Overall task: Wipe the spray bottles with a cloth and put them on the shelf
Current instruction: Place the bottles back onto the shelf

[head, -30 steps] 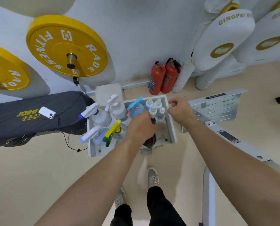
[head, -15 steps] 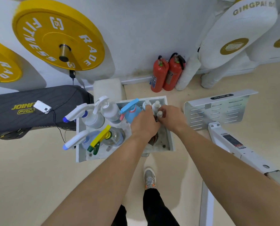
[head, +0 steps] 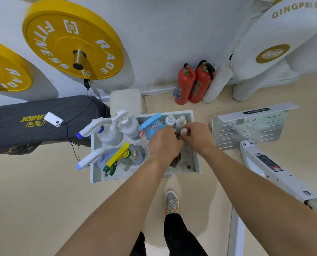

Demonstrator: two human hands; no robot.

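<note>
Bottles crowd a shallow white shelf (head: 95,163) seen from above, over a beige floor. The left hand (head: 164,145) reaches over its right half, fingers curled round a dark brown cloth (head: 176,160), which hangs out below the palm and shows again between the two hands. The right hand (head: 198,137) meets it from the right, fingertips pinching a small white bottle (head: 184,130) near its top; the cloth touches that bottle's left side. Just behind them two more small bottles (head: 170,119) stand upright by the back rim. On the left half stand five spray bottles: a white one with a blue nozzle tip (head: 102,132), a plain white one (head: 129,123) beside it, a blue one with a light blue trigger (head: 154,125) just beside the left hand, and in front a bluish one with a white trigger (head: 93,157) and a clear one with a yellow trigger (head: 125,154). Two red fire extinguishers (head: 191,84) stand against the wall behind, yellow weight plates (head: 72,39) hang on it, and a black padded bench (head: 33,122) lies to the left
</note>
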